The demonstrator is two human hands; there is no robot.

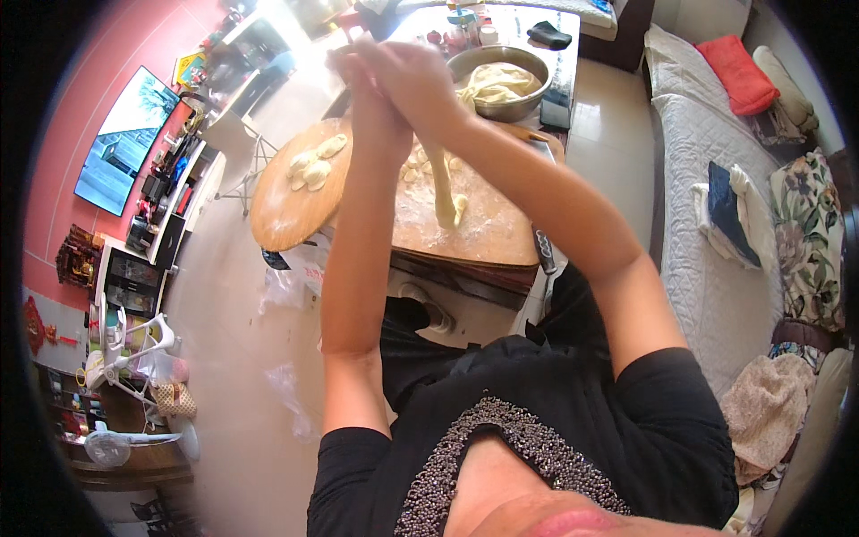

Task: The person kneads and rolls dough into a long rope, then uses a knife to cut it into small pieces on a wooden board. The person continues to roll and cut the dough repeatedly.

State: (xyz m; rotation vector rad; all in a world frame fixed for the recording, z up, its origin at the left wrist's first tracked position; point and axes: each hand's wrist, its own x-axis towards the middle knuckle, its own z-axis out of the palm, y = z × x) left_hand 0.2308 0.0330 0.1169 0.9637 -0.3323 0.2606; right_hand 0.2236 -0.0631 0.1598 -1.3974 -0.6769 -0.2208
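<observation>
Both hands are raised beyond the boards at the top, close together and blurred. My left hand [362,64] and my right hand [419,77] seem to touch at the palms; whether anything is between them is hidden. Below them a long strip of dough [442,188] lies on the floured wooden board [493,228]. Small pieces of dough [417,164] sit farther back, partly behind my forearm. Several flattened dough pieces [312,169] rest on a round wooden board [285,215] at the left. Behind, a metal bowl [510,111] holds a large mass of dough [503,82].
A knife with a dark handle [544,250] lies at the board's right edge. A phone [556,111] is beside the bowl, with a dark cloth [549,35] and jars [463,27] behind. A quilted sofa [704,282] stands right; a television [126,144] hangs left.
</observation>
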